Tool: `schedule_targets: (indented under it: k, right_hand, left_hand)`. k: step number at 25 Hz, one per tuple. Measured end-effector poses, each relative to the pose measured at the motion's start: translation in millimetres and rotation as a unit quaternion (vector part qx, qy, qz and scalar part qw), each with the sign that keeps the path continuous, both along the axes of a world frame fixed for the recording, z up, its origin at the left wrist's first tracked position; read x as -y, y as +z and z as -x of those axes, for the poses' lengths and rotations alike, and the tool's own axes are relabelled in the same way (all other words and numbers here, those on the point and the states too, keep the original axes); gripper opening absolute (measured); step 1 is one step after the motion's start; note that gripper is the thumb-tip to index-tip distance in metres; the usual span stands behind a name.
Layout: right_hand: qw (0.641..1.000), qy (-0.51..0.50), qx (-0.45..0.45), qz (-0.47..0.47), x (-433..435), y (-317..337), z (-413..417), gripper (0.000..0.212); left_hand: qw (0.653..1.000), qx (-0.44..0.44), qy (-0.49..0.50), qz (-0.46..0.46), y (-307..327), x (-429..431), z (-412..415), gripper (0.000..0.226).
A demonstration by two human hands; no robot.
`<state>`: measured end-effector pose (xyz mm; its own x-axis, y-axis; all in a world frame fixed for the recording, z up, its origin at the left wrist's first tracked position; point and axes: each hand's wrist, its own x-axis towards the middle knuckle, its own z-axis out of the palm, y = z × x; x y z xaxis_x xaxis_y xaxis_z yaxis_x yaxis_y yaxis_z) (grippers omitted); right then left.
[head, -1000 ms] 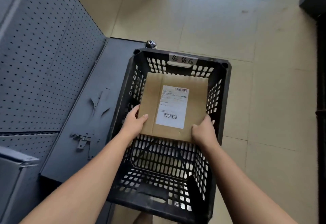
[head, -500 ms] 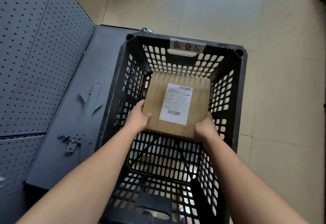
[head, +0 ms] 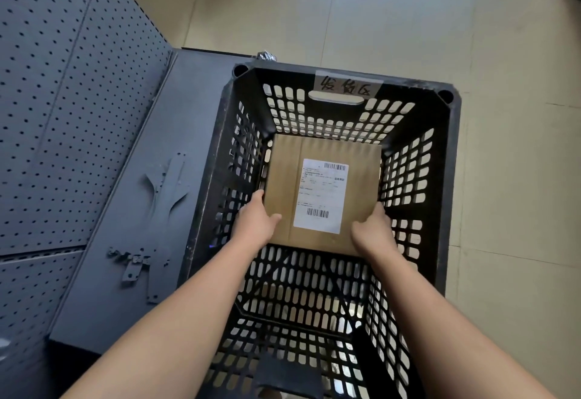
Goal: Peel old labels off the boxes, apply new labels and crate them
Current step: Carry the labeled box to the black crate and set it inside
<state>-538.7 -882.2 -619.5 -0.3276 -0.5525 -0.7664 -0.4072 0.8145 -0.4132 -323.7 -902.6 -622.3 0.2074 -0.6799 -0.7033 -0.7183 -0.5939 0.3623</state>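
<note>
A brown cardboard box (head: 361,184) lies flat, deep inside a black slotted plastic crate (head: 452,159), against its far wall. A white printed label (head: 320,197) with two barcodes covers the middle of the box's top face. My left hand (head: 256,224) grips the box's near left corner, thumb on top. My right hand (head: 372,232) grips the near right corner the same way. Both forearms reach down into the crate. The box hides the fingers under it.
A strip of tape (head: 347,85) with handwriting sits on the crate's far rim above a handle slot. The crate stands on a beige tiled floor (head: 377,11). A grey metal shelf base (head: 135,210) with loose brackets (head: 135,265) and a perforated back panel (head: 63,99) lie left.
Both hands have carried the box down from rim height to the crate's lower far end. The view has moved closer over the crate.
</note>
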Motion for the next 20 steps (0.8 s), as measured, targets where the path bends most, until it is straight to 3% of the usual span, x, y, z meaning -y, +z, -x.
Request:
schedule_targets:
  k: [6, 10, 14, 20]
  right_hand:
    - [0.975, 0.179, -0.091, 0.094, 5, 64, -2, 0.049]
    - [0.952, 0.242, -0.131, 0.135, 15, 129, 5, 0.045]
    - [0.934, 0.27, -0.141, 0.188, 27, 222, 11, 0.04]
    - [0.873, 0.345, -0.152, 0.309, 53, 391, -4, 0.029]
  left_hand:
    - [0.987, 0.076, -0.11, 0.087, 65, 6, 8, 0.054]
    - [0.974, 0.097, -0.16, 0.128, 138, 13, 11, 0.044]
    - [0.965, 0.105, -0.16, 0.177, 243, 14, 2, 0.039]
    - [0.946, 0.153, -0.087, 0.273, 433, 1, -38, 0.039]
